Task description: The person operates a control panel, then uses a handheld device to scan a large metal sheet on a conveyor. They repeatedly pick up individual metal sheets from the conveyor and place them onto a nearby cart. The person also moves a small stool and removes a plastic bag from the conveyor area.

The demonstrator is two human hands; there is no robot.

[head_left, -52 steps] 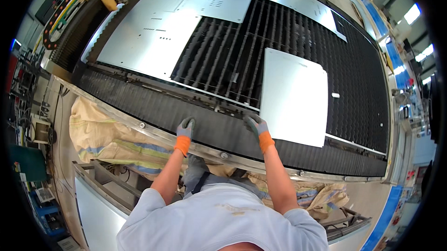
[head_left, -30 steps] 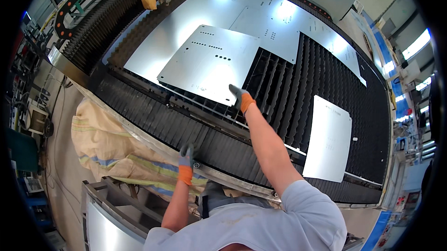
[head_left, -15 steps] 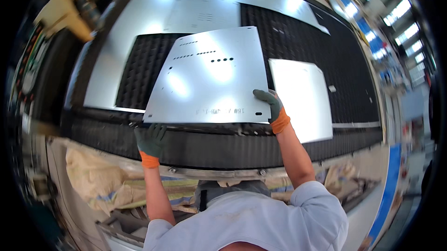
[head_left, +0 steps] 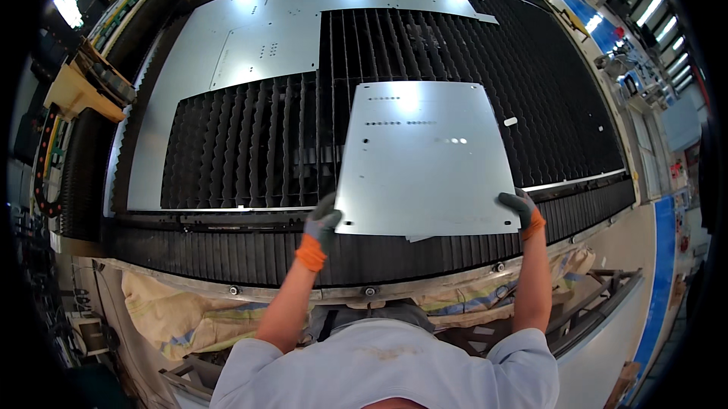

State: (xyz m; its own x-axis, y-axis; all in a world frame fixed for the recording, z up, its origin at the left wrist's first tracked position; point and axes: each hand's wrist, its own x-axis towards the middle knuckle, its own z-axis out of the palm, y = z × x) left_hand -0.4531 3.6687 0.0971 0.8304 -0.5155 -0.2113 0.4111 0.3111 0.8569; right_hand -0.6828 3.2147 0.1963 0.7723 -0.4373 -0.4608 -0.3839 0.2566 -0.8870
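A flat metal panel (head_left: 425, 166) with rows of small holes and slots is between my hands, over the near right part of the slatted bed. My left hand (head_left: 323, 224), in a grey-green glove with an orange cuff, grips its lower left corner. On the lower right side, my right hand (head_left: 522, 209), gloved alike, has its thumb on top and its fingers hidden below. A small pale corner (head_left: 415, 239) peeks out under the panel's near edge; the rest of that piece is hidden.
A large cut metal sheet (head_left: 265, 37) lies across the far and left parts of the black slatted bed (head_left: 235, 143). A small white offcut (head_left: 510, 121) rests on the slats at right. Tan sacks (head_left: 174, 310) lie below the bed's near edge.
The panel has moved right and now covers where the second plate lay. My left hand, open below the near edge before, has closed on the panel's corner. My right hand has shifted right.
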